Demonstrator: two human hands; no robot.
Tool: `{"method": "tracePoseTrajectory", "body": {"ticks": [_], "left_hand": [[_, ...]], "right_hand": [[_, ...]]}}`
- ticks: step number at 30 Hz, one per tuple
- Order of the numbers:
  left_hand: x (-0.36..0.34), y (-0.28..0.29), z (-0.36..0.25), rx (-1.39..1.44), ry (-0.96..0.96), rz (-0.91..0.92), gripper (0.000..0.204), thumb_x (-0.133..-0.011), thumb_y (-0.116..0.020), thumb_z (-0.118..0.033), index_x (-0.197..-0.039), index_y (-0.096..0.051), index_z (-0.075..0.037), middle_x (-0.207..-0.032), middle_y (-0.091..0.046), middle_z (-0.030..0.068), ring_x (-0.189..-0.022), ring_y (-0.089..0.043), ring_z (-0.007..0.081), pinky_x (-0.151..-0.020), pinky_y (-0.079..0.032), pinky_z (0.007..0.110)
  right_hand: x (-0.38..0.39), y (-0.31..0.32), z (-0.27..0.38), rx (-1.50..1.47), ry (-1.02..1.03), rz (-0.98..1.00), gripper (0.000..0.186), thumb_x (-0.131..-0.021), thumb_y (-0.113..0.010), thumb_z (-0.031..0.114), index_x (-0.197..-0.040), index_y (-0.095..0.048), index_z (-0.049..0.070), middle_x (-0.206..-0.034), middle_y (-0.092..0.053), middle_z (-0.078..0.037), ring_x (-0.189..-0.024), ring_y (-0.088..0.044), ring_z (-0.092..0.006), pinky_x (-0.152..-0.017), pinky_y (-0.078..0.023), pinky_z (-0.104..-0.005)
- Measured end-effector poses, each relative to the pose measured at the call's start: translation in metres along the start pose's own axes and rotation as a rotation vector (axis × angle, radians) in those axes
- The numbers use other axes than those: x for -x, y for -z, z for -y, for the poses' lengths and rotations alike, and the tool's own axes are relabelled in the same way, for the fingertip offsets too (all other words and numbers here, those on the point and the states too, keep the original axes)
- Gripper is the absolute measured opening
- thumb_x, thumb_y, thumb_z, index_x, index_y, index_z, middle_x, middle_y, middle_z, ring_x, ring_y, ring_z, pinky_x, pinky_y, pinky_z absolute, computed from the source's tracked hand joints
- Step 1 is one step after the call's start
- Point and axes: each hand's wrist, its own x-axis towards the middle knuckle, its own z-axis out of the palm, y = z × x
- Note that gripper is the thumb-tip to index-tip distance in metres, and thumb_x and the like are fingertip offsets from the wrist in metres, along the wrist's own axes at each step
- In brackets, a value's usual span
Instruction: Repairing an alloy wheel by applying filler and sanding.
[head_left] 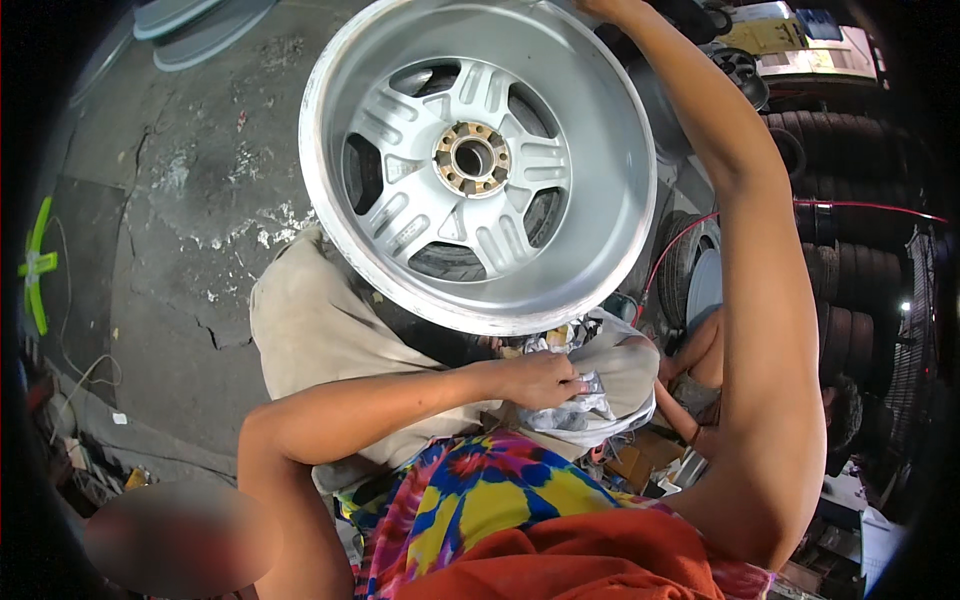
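Observation:
A large silver alloy wheel rim (620, 200) is tilted in front of my knees, its hollow inner side and bare hub facing me. Pale scuffs run around its lip. At the picture's top edge my right hand (603, 6) meets the rim's far edge, its fingers mostly cut off. My left hand (543, 380) is over my lap below the rim, fingers closed on crumpled grey-white material (592, 398). That material lies in a thin whitish plastic bag (580, 432) by my right knee. What exactly it is, I cannot make out.
Another person's bent leg (703, 350) shows beyond my right arm, near a tire (678, 262). Stacked tires (850, 265) line the right side, with a red hose (870, 204) across them. Grey rims (205, 35) lie at the far left, and a bright green cross-shaped object (38, 264) at the left.

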Motion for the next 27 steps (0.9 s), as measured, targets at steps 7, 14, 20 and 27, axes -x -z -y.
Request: {"method": "tracePoseTrajectory", "body": {"ticks": [7,14,20,27], "left_hand": [[0.000,-0.003,0.007,-0.020,-0.020,-0.003,0.039,-0.100,-0.051,-0.030,-0.091,-0.067,0.003,-0.077,-0.063,0.0276,-0.074,-0.063,0.0424,-0.074,-0.047,0.048],[0.005,0.006,0.000,-0.010,0.044,0.030,0.038,-0.100,-0.050,-0.030,-0.092,-0.066,0.003,-0.078,-0.064,0.0251,-0.073,-0.063,0.0387,-0.074,-0.046,0.046],[0.001,0.005,-0.005,0.009,0.097,0.081,0.040,-0.102,-0.048,-0.033,-0.090,-0.064,0.002,-0.072,-0.062,0.0210,-0.067,-0.058,0.0289,-0.072,-0.044,0.043],[0.005,0.002,0.002,-0.022,0.059,0.061,0.046,-0.102,-0.049,-0.035,-0.081,-0.061,0.004,-0.062,-0.053,0.0184,-0.055,-0.043,0.0191,-0.058,-0.041,0.039]], "right_hand": [[0.047,-0.002,-0.024,0.064,-0.250,0.426,0.021,-0.082,-0.065,0.030,-0.101,-0.072,0.023,-0.101,-0.067,-0.011,-0.102,-0.062,-0.0316,-0.082,-0.048,-0.0504],[0.118,0.021,-0.001,0.070,-0.349,0.605,0.024,-0.081,-0.067,0.030,-0.102,-0.072,0.018,-0.101,-0.069,-0.011,-0.100,-0.065,-0.0285,-0.081,-0.050,-0.0514],[0.200,0.045,0.023,-0.152,-0.442,0.807,0.019,-0.080,-0.066,0.021,-0.094,-0.073,0.010,-0.094,-0.072,-0.010,-0.091,-0.068,-0.0294,-0.081,-0.053,-0.0392],[0.257,0.073,0.080,-0.372,-0.472,0.824,0.018,-0.079,-0.065,0.018,-0.090,-0.072,0.007,-0.079,-0.071,-0.013,-0.078,-0.068,-0.0273,-0.073,-0.052,-0.0372]]}}
